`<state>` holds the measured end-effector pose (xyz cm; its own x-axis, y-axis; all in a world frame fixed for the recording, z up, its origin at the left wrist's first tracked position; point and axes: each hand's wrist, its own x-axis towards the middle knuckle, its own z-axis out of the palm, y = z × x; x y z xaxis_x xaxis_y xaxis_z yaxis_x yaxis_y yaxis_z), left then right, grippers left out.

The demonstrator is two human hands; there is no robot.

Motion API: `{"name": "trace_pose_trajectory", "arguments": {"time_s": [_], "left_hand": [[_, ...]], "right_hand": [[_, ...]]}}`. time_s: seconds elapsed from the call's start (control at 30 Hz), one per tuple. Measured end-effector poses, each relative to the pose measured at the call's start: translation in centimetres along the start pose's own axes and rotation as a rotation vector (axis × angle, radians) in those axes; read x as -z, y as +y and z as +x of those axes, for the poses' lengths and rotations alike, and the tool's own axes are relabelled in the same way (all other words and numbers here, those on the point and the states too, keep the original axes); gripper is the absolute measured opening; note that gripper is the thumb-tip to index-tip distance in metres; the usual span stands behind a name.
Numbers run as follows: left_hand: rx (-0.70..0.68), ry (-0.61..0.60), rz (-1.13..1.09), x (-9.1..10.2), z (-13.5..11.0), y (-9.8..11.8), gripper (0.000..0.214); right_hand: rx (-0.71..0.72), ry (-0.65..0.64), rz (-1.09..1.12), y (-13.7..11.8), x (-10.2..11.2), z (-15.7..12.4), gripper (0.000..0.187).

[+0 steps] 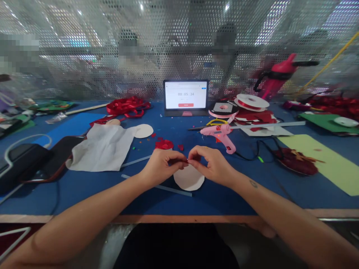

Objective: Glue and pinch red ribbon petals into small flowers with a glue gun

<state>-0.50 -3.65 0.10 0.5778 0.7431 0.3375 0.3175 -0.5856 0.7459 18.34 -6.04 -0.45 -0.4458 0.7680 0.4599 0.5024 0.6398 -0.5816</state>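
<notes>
My left hand [162, 167] and my right hand [213, 164] meet fingertip to fingertip, both closed in a pinch. What lies between the fingertips is too small to make out. Below them a white paper circle [189, 181] rests on the blue table, partly covered by my fingers. Just behind my left hand lies a small heap of red ribbon pieces [164, 144]. A pink glue gun [220, 134] stands beyond my right hand, its small light lit. One clear glue stick [176, 190] lies partly under the paper circle's left side.
A tablet [186, 95] with a timer stands at the back. Ribbon spools [251, 102] and yellow-handled scissors [215, 122] lie at the right. To the left are a white cloth [102, 149], another white circle [144, 130], red ribbon [127, 106] and a phone [57, 158].
</notes>
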Motion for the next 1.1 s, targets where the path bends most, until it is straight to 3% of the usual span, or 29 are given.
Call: {"name": "trace_pose_trajectory", "arguments": {"time_s": [0.37,0.8,1.1], "left_hand": [[0.140,-0.058,-0.257,-0.20,0.21,-0.16,0.007],[0.288,0.125,-0.426,0.35,0.35,-0.60,0.012],[0.354,0.009,-0.459,-0.06,0.57,-0.61,0.010]], "right_hand": [[0.013,0.004,-0.021,0.06,-0.02,-0.22,0.005],[-0.040,0.104,0.036,0.51,0.38,-0.18,0.010],[-0.087,0.005,0.118,0.29,0.12,0.05,0.007]]}}
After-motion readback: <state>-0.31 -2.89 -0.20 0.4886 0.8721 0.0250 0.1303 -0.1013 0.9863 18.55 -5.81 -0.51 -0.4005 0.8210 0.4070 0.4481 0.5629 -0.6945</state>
